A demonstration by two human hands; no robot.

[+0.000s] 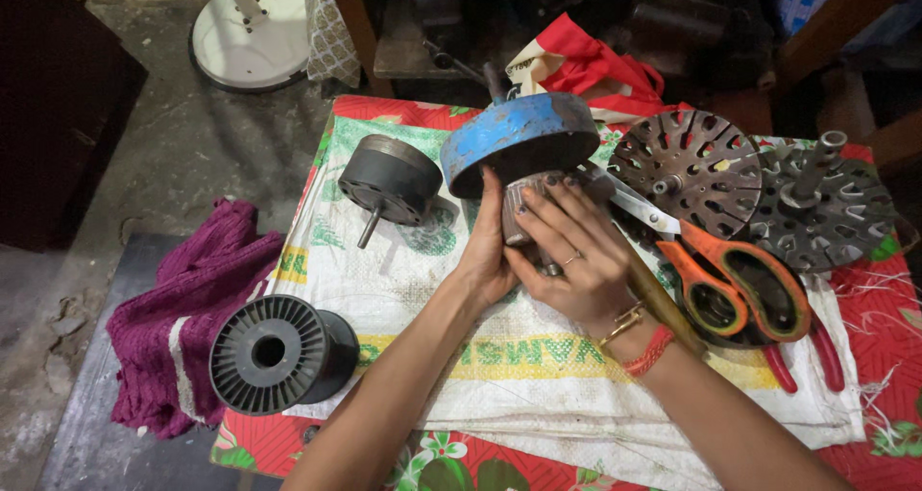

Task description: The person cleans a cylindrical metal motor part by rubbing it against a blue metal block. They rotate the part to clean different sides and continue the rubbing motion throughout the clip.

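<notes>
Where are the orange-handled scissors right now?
In the head view, the orange-handled scissors lie on the table's right side, just right of the right hand, below the round slotted metal disc and over the red-handled pliers.

Chipped blue-painted metal disc point(519, 135); matt black plastic spool point(279, 354); woven sack point(499, 366).

Floor point(182, 155): bare grey concrete, stained, cracked at lower left. Round white fan base point(252, 32) stands on it, top left. Dark cabinet point(53, 97) along left edge. Maroon knitted cloth point(182, 308) lies on floor, touching counter's left edge. Counter point(893, 395) covered in red floral cloth plus white woven sack point(538, 376). Dark wooden furniture point(836, 20) and clutter behind, dimly lit. Red-and-white bag point(586, 63) at counter's back edge.
</notes>
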